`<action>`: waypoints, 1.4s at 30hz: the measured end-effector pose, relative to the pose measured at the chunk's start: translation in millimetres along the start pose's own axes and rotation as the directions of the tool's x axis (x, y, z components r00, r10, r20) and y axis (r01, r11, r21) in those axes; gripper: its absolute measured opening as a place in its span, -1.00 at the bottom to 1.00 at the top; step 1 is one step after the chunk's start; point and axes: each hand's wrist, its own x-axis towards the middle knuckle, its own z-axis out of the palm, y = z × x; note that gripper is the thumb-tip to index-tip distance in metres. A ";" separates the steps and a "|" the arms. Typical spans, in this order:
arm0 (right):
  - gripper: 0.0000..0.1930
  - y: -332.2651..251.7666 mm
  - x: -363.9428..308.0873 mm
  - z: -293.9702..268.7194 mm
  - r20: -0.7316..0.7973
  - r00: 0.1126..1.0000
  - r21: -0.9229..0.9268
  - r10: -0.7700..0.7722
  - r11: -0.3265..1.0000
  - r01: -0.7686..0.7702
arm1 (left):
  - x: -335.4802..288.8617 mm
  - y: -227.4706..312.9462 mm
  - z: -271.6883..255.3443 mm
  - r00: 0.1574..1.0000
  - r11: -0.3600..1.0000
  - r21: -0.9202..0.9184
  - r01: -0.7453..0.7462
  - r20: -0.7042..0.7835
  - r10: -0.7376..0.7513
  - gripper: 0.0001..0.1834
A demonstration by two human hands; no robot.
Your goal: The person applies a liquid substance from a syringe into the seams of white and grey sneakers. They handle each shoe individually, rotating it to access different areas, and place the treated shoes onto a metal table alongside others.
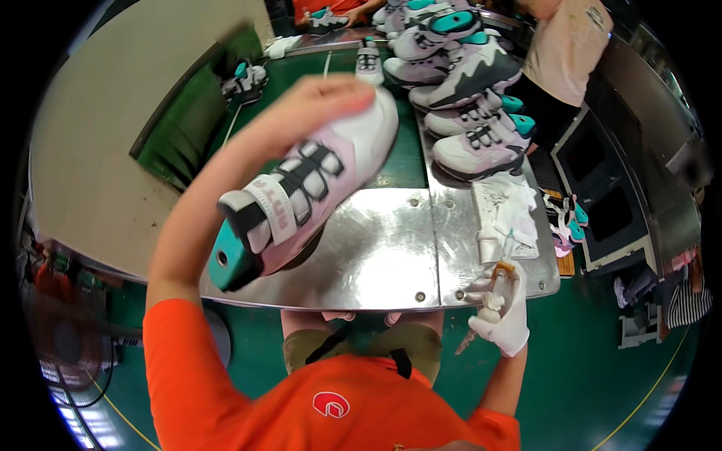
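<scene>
My bare left hand (323,105) is closed over the toe of a sneaker (297,188), holding it up above the metal tabletop. The sneaker is white and pale pink with black lacing, a white strap, and a teal piece at the heel opening; its heel points towards me. At the table's front right edge, my right hand (508,319), in a white glove, is closed round a slim tool (502,278) with an amber part and a thin pale tip pointing away. Its rough brownish lower end sticks out below the fingers. The exact kind cannot be made out.
Several similar sneakers (474,71) are piled along the table's right side. White cloths (504,214) lie between them and my right hand. A green belt (398,161) runs beyond the metal top (376,240). Another person (568,52) stands at the far right; another handles a shoe opposite.
</scene>
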 end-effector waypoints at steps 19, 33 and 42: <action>-0.15 -24.7 24.8 3.6 -0.029 0.973 -0.307 0.228 0.925 -0.225 | -117.3 -21.9 26.6 0.888 0.658 0.702 0.272 0.081 -0.453 -0.31; -0.10 -38.9 35.4 0.1 0.112 0.932 -0.537 0.345 0.810 -0.236 | -214.1 -48.2 0.4 0.887 0.390 0.797 -0.461 0.420 0.191 -0.61; -0.09 -14.4 61.8 27.9 0.729 0.682 0.424 0.066 0.738 -0.524 | -213.3 -63.9 1.5 0.949 0.436 0.851 -0.293 0.203 0.241 -0.69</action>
